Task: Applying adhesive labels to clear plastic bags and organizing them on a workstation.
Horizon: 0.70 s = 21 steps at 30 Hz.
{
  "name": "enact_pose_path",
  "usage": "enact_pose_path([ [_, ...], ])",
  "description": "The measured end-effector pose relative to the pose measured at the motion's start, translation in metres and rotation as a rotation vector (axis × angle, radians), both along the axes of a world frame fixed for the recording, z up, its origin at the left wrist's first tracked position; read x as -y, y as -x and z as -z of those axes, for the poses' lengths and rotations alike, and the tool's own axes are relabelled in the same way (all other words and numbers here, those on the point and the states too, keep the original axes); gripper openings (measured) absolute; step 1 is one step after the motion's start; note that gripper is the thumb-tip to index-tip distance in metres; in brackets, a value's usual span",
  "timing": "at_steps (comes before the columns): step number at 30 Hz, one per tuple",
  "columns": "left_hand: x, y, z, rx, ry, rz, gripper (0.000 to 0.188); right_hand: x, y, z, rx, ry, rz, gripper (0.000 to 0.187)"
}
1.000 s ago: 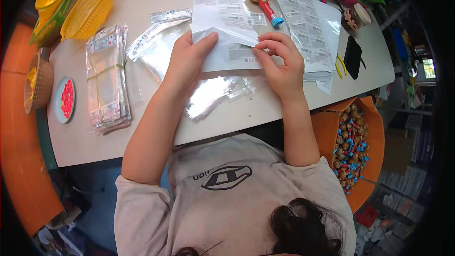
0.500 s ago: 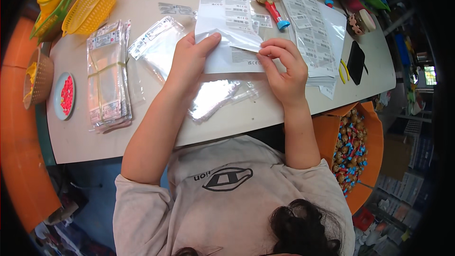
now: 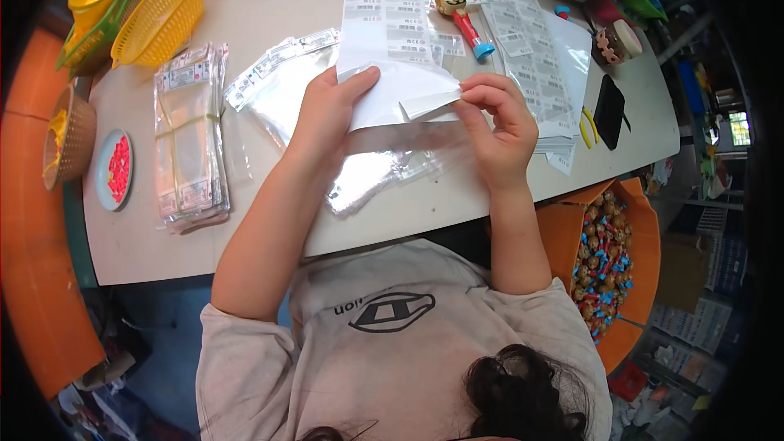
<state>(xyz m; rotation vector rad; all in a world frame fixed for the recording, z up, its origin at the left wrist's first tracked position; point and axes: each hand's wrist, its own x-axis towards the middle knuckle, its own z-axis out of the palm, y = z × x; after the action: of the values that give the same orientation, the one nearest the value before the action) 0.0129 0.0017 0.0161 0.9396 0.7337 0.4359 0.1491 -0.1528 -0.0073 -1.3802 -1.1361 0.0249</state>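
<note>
A white sticker sheet (image 3: 384,41) with printed grey labels is held above the table. My left hand (image 3: 331,110) grips its left edge, thumb on top. At the lower right, my right hand (image 3: 500,118) pinches the sheet's lifted, folded corner between thumb and fingers. Whether a single label is coming off there, I cannot tell. Below the sheet lie clear plastic bags (image 3: 363,175); more flat bags (image 3: 282,65) with printed tops are left of it. Just beyond my right hand, a figurine (image 3: 464,24) with a brown head, red body and blue base lies on the table.
Banded clear bags (image 3: 192,143) and a dish of pink pieces (image 3: 118,167) are at left, with yellow baskets (image 3: 159,20) behind. More label sheets (image 3: 531,57), yellow-handled pliers (image 3: 588,126) and a black phone (image 3: 610,110) lie right. An orange bin (image 3: 641,278) holds many figurines.
My right hand has pulled the sheet's lower right corner slightly right and down, folding it further. The printed label seen under the corner is now covered.
</note>
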Motion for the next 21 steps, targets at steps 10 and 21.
enact_pose_path([
  [10,-0.001,0.000,0.002,0.031,-0.004,0.001,0.038,0.002,-0.003,0.001,-0.156,-0.087,-0.029,0.010],
  [21,-0.006,0.000,0.012,-0.011,-0.022,-0.036,0.033,0.006,-0.011,0.002,-0.399,-0.181,0.009,0.007],
])
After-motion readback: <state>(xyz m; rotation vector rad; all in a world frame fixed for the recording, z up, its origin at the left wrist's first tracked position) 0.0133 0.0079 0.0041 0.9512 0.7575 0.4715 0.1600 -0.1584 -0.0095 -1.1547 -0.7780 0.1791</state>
